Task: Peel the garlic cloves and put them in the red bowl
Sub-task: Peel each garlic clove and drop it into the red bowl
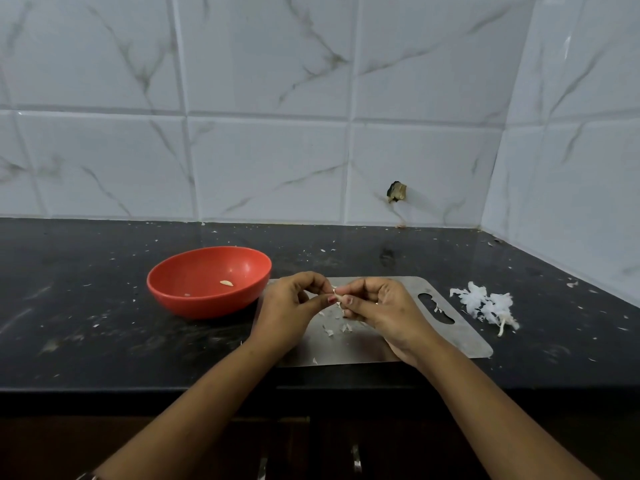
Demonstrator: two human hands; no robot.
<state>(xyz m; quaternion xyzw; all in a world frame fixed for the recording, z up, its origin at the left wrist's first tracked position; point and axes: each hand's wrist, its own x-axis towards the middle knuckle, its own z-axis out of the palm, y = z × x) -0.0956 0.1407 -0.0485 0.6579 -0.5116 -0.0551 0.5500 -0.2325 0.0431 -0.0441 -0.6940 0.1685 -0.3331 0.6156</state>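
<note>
Lighting: soft, even, cool; tiled wall (263, 98) bright, black countertop (86, 306) dim with faint sheen. Wide-angle bowing at frame edges. Lower frame dark, slightly soft

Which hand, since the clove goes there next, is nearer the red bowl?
Left. The left hand is just right of the red bowl, nearly at its rim; the right hand is farther right, over the steel board. Both pinch the garlic clove.

Black counter (86, 323) bears red bowl (194, 303), steel board (460, 341), peel pile (485, 304).
</note>
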